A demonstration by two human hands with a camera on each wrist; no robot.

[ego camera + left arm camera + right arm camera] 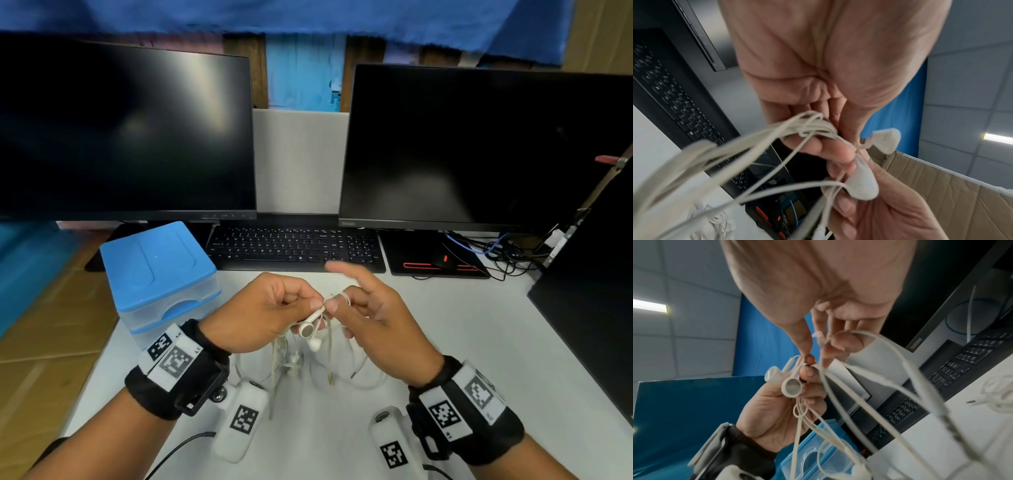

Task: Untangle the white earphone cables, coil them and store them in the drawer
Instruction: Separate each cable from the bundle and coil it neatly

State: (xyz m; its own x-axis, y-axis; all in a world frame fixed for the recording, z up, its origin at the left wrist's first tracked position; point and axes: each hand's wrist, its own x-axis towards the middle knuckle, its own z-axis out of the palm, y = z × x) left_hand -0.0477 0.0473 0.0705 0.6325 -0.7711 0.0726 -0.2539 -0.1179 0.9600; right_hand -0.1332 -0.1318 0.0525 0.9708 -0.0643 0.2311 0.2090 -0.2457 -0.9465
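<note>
Left hand [260,310] curled round a bunch of thin white earphone cables [298,363], thumb and forefinger pinching near a round white earbud [306,329] to anchor the knot. Right hand [371,320] pinching a loop just beside it, forefinger stretched free, probably teasing a strand loose. Slack hanging to the pale grey counter [479,342], kept raised for sight. Blue-lidded clear plastic drawer box [157,274] near the left hand, shut.

Head view high over the near edge of the desk [479,342], facing forward and down, both wrist views very close, looking up along each palm, all sharing the earphone cables [310,329] [748,146] [838,386].
</note>
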